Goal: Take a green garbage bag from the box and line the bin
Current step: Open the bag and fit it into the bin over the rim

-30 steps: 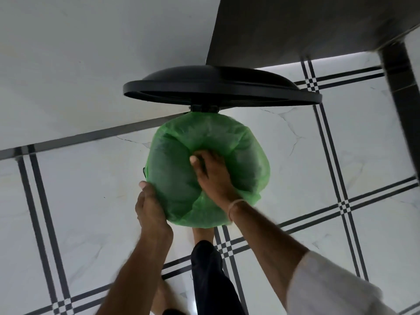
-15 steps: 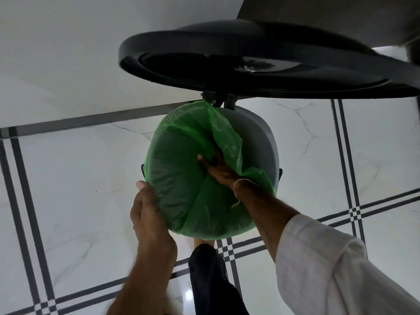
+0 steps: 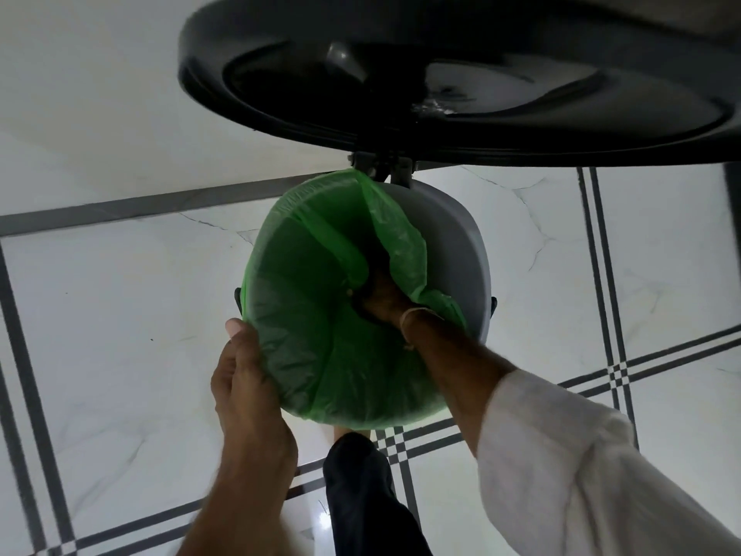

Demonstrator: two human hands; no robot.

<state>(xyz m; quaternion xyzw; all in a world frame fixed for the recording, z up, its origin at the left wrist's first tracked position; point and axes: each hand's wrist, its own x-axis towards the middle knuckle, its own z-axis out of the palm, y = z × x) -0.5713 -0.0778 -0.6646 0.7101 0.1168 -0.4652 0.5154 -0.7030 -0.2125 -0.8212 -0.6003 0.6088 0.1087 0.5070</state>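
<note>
Head view looks straight down on a white marble floor [image 3: 120, 315] crossed by dark inlay lines, and the raised black lid [image 3: 441, 86] fills the top. Below the lid's hinge stands the grey bin [image 3: 453, 242], its right rim bare. The green garbage bag [image 3: 304, 323] sits in the bin's mouth, folded over the left and near rim only. The left hand [image 3: 244, 379] clasps that rim, thumb on top pinning the film. The right hand [image 3: 381, 302] is sunk in the bag's middle. Folds hide its fingers, so their state cannot be told. To do this step well, the left hand should probably hold the edge firm while the right presses the bag down, then draws the loose flap over the bare rim.
</note>
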